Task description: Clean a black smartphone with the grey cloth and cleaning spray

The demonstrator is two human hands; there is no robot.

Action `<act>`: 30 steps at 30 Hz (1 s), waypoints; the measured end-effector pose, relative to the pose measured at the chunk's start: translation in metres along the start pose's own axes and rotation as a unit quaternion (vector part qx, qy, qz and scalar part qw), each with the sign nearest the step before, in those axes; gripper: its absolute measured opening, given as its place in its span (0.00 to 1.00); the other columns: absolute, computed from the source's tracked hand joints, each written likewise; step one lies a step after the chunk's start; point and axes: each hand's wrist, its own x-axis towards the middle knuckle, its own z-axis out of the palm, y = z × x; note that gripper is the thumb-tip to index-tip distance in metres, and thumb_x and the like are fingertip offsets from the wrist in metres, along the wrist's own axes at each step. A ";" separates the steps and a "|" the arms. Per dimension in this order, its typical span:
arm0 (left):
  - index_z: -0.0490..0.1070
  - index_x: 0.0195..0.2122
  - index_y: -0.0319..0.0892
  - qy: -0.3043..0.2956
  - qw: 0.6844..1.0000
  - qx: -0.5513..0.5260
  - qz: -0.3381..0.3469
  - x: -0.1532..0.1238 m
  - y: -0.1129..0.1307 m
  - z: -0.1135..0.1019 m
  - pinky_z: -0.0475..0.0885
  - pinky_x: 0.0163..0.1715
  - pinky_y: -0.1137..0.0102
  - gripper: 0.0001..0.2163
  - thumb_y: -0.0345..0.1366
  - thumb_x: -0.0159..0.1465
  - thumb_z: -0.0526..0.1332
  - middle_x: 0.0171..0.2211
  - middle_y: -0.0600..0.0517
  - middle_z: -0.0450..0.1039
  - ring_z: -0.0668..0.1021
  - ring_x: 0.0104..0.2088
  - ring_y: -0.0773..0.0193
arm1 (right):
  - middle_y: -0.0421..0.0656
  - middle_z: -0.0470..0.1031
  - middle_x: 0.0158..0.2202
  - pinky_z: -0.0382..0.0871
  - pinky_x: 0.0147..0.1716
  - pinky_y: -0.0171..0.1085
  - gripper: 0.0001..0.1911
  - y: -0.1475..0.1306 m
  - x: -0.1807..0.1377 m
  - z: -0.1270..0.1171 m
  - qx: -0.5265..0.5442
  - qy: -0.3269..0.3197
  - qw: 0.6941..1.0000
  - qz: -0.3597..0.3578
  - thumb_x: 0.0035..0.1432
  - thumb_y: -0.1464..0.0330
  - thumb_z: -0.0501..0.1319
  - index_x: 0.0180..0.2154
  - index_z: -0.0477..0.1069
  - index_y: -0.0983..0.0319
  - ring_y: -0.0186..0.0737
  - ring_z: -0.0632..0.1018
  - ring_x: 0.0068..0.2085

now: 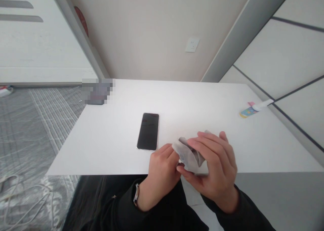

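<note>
Just past the table's near edge, both my hands meet at a thin, crumpled greyish-white cloth [188,156]. My right hand [216,165] is closed around it, with the thumb below and the fingers curved over the top. Curled at the cloth's left side, my left hand [164,165] grips it too, though the fingertips are hidden. A small dark bit shows between the hands under the folds; I cannot tell what it is. A smartphone [148,131] with a dark screen and a clear case lies flat on the table, just beyond my left hand.
The white table [177,99] stands against a wall with a power socket [192,45]. A spray bottle [249,112] with a colourful label is near the right edge. A blurred-out item [97,92] sits at the far left corner. Cables [32,197] lie on the floor.
</note>
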 end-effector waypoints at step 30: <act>0.62 0.23 0.46 -0.010 0.999 0.030 -0.019 -0.016 -0.015 0.012 0.60 0.17 0.71 0.17 0.29 0.70 0.50 0.18 0.56 0.66 0.69 0.16 0.67 | 0.47 0.82 0.43 0.55 0.68 0.58 0.16 -0.001 0.014 -0.002 0.035 -0.047 0.998 -0.003 0.68 0.63 0.56 0.53 0.71 0.60 0.53 0.82 0.48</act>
